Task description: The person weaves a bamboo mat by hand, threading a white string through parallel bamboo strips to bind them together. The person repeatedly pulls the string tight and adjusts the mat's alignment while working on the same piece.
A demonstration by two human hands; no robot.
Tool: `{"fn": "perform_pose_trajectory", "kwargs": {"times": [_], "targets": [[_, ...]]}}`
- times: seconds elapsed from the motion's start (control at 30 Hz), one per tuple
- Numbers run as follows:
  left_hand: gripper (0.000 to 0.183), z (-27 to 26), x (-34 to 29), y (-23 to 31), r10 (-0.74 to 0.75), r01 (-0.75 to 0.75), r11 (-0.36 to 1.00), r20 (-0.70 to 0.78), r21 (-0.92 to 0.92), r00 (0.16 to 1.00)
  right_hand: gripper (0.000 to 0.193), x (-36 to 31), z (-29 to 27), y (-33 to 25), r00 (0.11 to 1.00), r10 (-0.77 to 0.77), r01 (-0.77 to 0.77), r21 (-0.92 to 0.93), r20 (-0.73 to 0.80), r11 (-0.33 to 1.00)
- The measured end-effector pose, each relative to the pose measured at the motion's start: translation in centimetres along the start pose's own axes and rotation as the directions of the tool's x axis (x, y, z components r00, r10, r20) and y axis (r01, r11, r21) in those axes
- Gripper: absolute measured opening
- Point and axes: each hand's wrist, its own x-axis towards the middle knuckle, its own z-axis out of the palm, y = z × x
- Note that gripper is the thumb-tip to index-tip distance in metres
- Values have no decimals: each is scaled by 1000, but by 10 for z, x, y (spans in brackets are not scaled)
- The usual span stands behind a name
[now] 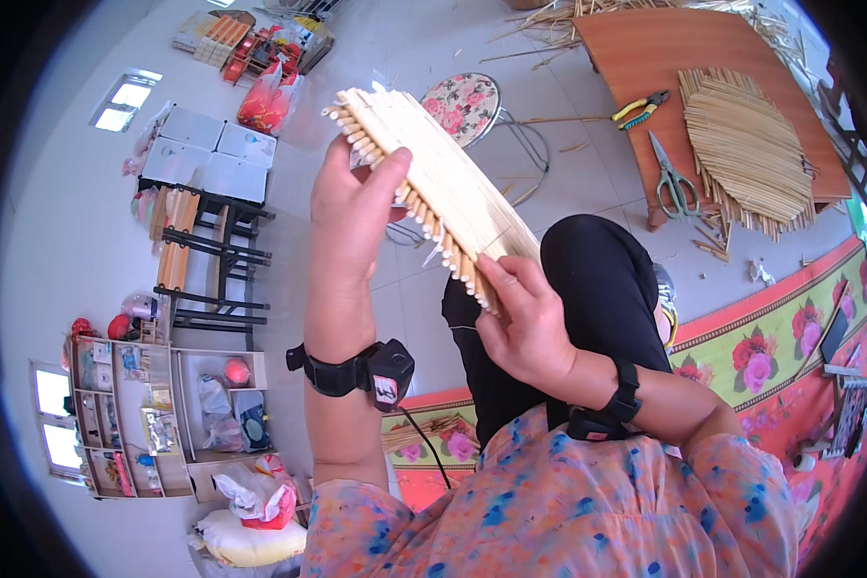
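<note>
The person holds a straw panel [453, 183] in the air with two hands, over the floor and the right knee [588, 246]. The panel is made of pale stalks laid closely side by side. It slants from far left to near right, and the round cut ends of the stalks form a row along its left edge.

The left hand [352, 207] is closed on this edge toward the far end. Its thumb lies on the upper face, and the other fingers go to the underside, where they are partly hidden. The right hand [525, 313] is at the near end, with the fingers bent and partly closed, and it grips the panel near the corner. How its fingers sit underneath, I cannot tell. Each wrist wears a black band.

Beyond the panel stands a round stool [464, 101] with a flowered seat. To the right is a brown table [636, 53]. On it lie pliers [641, 110] with yellow and green handles, scissors [676, 180] with green handles, and a rounded straw mat [749, 149], which is to the right of both tools. Short stalk pieces [713, 239] lie at the near side of the mat.
</note>
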Motion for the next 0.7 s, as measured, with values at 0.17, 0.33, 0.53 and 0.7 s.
{"fn": "perform_pose_trajectory", "kwargs": {"times": [0.17, 0.33, 0.53, 0.7], "targets": [[46, -40, -43, -7, 180, -156, 980, -216, 123, 960, 58, -16, 17, -31, 990, -138, 138, -34, 14, 990], [47, -102, -148, -21, 143, -307, 935, -608, -175, 781, 53, -14, 33, -68, 853, -494, 479, 127, 167, 869], [48, -118, -209, -130, -282, -344, 649, -634, -678, 720, 26, 31, 37, -55, 477, -725, 859, -92, 496, 503], [44, -61, -176, -188, -437, -356, 420, -530, -835, 727, 13, 68, 26, -13, 447, -716, 882, -130, 536, 453]]}}
